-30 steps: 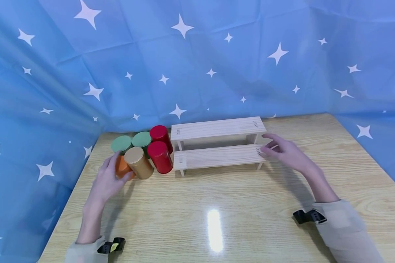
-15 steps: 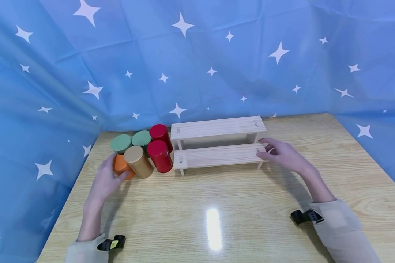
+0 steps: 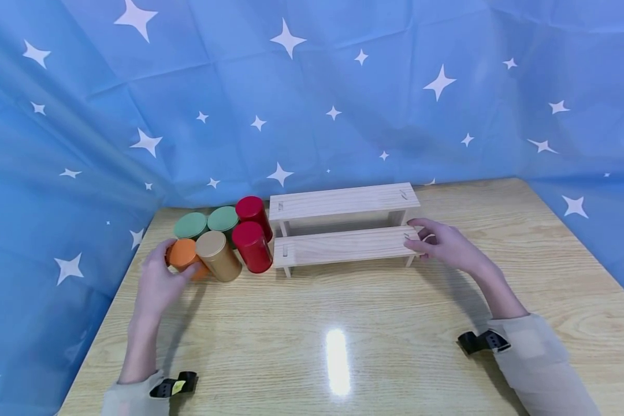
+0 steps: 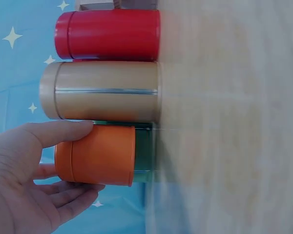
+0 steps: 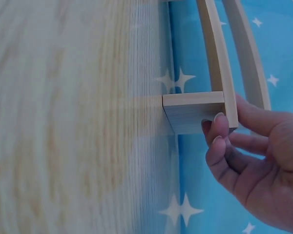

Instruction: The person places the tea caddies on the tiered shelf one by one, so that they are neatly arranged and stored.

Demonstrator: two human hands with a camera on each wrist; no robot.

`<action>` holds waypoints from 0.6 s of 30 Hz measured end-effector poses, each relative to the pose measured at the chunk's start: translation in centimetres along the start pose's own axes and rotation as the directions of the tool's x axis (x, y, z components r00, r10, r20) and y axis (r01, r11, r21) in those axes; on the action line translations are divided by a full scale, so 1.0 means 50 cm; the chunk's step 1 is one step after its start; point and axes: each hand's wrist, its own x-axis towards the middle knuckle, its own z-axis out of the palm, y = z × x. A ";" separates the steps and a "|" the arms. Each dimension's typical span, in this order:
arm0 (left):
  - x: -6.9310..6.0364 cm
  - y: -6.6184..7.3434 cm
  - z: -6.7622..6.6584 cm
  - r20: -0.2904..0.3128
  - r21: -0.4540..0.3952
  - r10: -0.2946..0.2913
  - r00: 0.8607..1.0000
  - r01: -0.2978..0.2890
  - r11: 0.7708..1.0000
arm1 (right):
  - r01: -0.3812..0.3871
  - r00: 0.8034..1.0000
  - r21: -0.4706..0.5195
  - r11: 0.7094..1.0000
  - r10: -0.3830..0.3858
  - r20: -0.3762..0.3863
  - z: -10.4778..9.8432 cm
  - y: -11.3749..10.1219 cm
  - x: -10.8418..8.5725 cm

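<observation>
My left hand [image 3: 158,283] grips a small orange canister [image 4: 102,155] near its lid, thumb on one side and fingers on the other. In the left wrist view its base sits higher than those of its neighbours, so it is off the table. Close beside it stands a gold canister [image 3: 219,257]. With my right hand [image 3: 449,245] I hold the right end of the lower board of a two-tier wooden shelf [image 3: 343,246]. Thumb and fingertips lie on opposite faces of the board [image 5: 219,63], near its leg.
Two red canisters [image 3: 253,248] stand between the gold one and the shelf's left end. Behind are two canisters with green lids [image 3: 191,225]. A blue star-patterned cloth [image 3: 312,104] hangs behind the wooden table [image 3: 270,335].
My left hand has closed around the orange canister and raised it slightly. My right hand has moved a little left and taken hold of the lower board's end.
</observation>
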 end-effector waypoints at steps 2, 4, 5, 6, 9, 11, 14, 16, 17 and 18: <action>-0.002 0.009 -0.005 -0.036 0.000 -0.010 0.999 0.011 1.000 | -0.005 1.000 0.001 1.000 0.005 0.001 0.000 0.000 0.000; -0.003 0.017 -0.009 -0.071 0.002 -0.022 0.997 0.023 1.000 | -0.009 1.000 -0.005 1.000 0.009 0.002 0.001 0.001 0.001; -0.004 0.021 -0.011 -0.092 0.001 -0.025 0.995 0.026 1.000 | -0.009 1.000 -0.009 1.000 0.009 0.002 0.001 0.001 0.001; -0.005 0.025 -0.013 -0.113 -0.001 -0.027 0.993 0.027 1.000 | -0.010 1.000 -0.012 1.000 0.010 0.002 0.001 0.001 0.001; -0.007 0.037 -0.020 -0.168 -0.002 -0.023 0.986 0.023 1.000 | -0.012 1.000 -0.017 1.000 0.012 0.001 0.002 0.002 0.002; -0.009 0.045 -0.024 -0.204 -0.009 -0.013 0.979 0.011 1.000 | -0.014 1.000 -0.015 1.000 0.015 0.001 0.002 0.002 0.001; -0.010 0.060 -0.030 -0.268 -0.004 0.014 0.963 -0.015 1.000 | -0.020 1.000 -0.021 1.000 0.020 0.000 0.002 0.000 0.001; -0.011 0.069 -0.034 -0.312 0.003 0.030 0.950 -0.031 1.000 | -0.022 1.000 -0.032 0.999 0.022 0.000 0.003 -0.003 0.000; -0.012 0.075 -0.035 -0.332 0.011 0.036 0.943 -0.034 0.999 | -0.022 1.000 -0.038 0.999 0.022 -0.002 0.003 -0.004 0.000; -0.013 0.079 -0.036 -0.349 0.019 0.042 0.936 -0.037 0.999 | -0.023 1.000 -0.041 0.999 0.023 -0.002 0.003 -0.005 0.000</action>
